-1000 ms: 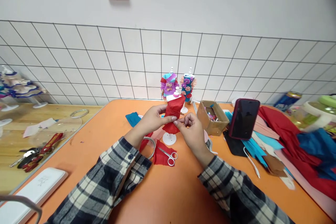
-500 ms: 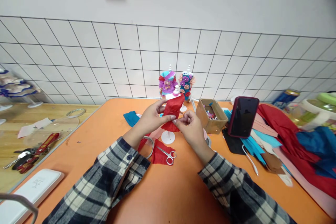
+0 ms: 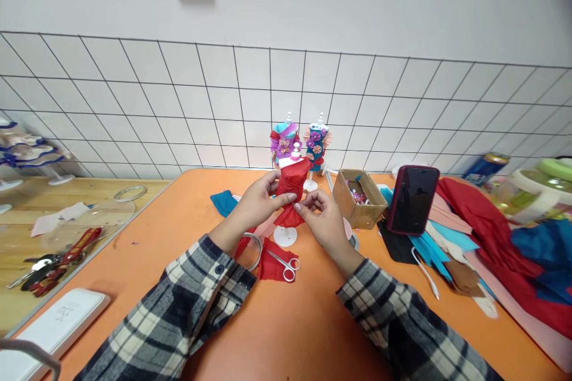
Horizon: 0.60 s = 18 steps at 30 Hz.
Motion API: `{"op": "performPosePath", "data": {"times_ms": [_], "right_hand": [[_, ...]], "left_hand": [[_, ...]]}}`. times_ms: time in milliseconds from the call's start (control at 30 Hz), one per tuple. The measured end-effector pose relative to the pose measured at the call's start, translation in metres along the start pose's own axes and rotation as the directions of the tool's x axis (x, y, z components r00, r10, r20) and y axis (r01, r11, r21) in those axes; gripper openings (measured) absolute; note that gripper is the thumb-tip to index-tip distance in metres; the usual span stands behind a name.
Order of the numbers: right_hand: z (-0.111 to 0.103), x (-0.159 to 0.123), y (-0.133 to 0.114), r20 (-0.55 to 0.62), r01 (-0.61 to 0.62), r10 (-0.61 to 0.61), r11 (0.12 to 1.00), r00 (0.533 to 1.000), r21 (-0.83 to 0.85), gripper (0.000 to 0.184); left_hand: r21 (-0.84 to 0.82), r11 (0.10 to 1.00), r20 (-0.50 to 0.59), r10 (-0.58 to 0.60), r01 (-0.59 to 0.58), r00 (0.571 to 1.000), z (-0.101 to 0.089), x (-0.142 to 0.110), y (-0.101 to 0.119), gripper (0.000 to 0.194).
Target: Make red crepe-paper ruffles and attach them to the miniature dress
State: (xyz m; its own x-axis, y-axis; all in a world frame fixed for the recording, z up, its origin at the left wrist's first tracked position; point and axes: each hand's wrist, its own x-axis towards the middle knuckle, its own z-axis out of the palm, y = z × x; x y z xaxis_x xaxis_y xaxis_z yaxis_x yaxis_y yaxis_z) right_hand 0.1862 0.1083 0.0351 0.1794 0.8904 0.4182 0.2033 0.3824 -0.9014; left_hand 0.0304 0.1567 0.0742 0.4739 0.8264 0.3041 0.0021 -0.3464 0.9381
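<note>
A small white dress form (image 3: 285, 236) stands on its round base, wrapped in a red fabric dress (image 3: 293, 183). My left hand (image 3: 255, 201) is closed round the form's left side, its thumb pressed flat across the red cloth. On the other side my right hand (image 3: 322, 219) pinches the edge of the red dress between thumb and forefinger. Just in front of the base, small scissors (image 3: 286, 265) with white handles lie on a red cloth scrap (image 3: 269, 268). A roll of tape (image 3: 255, 252) sits beside them, partly behind my left sleeve.
Two decorated dress forms (image 3: 286, 141) stand behind, near the tiled wall. A cardboard box (image 3: 360, 214) of scraps, an upright phone (image 3: 413, 199) and heaped fabric pieces (image 3: 482, 232) lie rightward. At left are keys on a red lanyard (image 3: 74, 256) and a white power bank (image 3: 62, 324).
The dress form has tilted or shifted slightly left, its top now standing further left. Both hands keep their hold on the red dress, with small finger movements.
</note>
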Motion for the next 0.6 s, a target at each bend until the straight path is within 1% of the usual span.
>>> {"op": "performPosePath", "data": {"times_ms": [100,200,267,367,467,600], "right_hand": [[0.002,0.0,0.005,0.001,0.009,-0.009,1.0,1.0,0.03,0.018],[0.005,0.0,0.009,-0.007,0.001,0.0,0.999,1.0,0.043,0.018],[0.007,-0.001,0.01,-0.017,-0.014,0.015,0.998,1.0,0.053,0.018],[0.01,-0.001,0.01,-0.024,-0.024,0.026,0.997,0.999,0.075,0.017],[0.011,-0.001,0.01,-0.007,-0.027,0.027,0.997,1.0,0.074,0.015],[0.01,-0.005,0.012,0.034,0.007,-0.008,0.999,0.999,0.033,0.014]], "left_hand": [[0.008,1.0,0.007,-0.007,0.007,1.0,-0.002,0.001,0.0,0.034],[-0.014,1.0,0.025,-0.024,0.024,0.999,-0.002,-0.001,0.005,0.035],[-0.006,0.999,0.042,-0.034,0.035,0.999,-0.002,-0.002,0.008,0.039],[0.063,0.997,0.073,-0.037,0.033,0.997,-0.004,-0.002,0.009,0.048],[0.107,0.994,0.057,-0.03,0.024,0.998,-0.008,0.0,0.006,0.045],[0.045,0.999,0.034,-0.023,0.021,0.999,-0.011,0.001,0.004,0.049]]}}
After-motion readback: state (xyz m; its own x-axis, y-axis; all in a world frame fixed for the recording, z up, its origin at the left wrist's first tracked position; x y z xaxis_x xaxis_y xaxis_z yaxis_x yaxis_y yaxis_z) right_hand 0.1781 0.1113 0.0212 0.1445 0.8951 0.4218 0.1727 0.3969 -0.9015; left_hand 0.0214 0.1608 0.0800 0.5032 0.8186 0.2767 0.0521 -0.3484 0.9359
